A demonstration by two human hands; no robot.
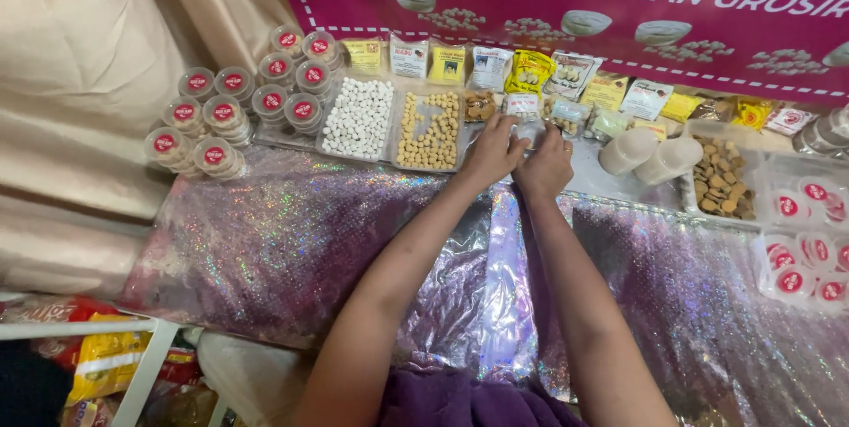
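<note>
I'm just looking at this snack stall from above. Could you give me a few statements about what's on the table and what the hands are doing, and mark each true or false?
1. Both hands, left hand and right hand, meet at a small clear packet. True.
2. The tray of white round sweets lies to the right of the tray of tan biscuits. False: it lies to its left.
3. The stacked round tubs have blue lids. False: the lids are clear with red labels.
4. The table cover is shiny and glittery. True.
5. Two white lidded jars lie right of the hands. True.
</note>
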